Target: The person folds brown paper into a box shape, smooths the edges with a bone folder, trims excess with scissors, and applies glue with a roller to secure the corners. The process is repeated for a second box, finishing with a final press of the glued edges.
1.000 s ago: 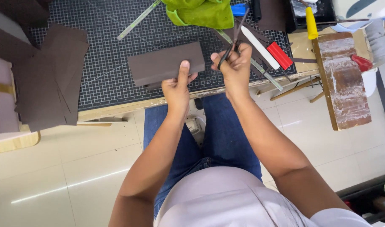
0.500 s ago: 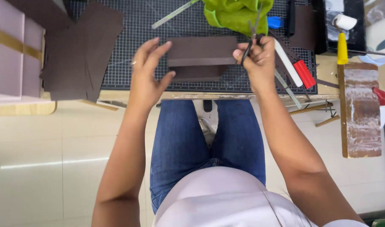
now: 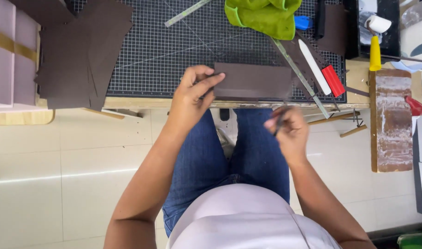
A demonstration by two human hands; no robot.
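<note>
A dark brown rectangular piece (image 3: pixel 254 80) lies at the near edge of the black gridded cutting mat (image 3: pixel 165 50). My left hand (image 3: pixel 194 94) pinches the piece's left end between thumb and fingers. My right hand (image 3: pixel 290 131) is off the table, above my lap in blue jeans, closed around a thin dark pair of scissors (image 3: pixel 279 121) that is blurred by motion. The right hand is just below the piece's right end and does not touch it.
A stack of dark brown sheets (image 3: pixel 82 50) overhangs the mat's left side, beside a pink box (image 3: pixel 8 55). A green cloth (image 3: pixel 261 16), a metal ruler (image 3: pixel 298 76), a white folder tool (image 3: pixel 314 67), a red tool (image 3: pixel 333 80) and a stained wooden board (image 3: pixel 393 120) lie to the right.
My right hand has pulled back with the scissors from the piece's right end toward my lap. My left hand has closed its fingers on the piece's left end.
</note>
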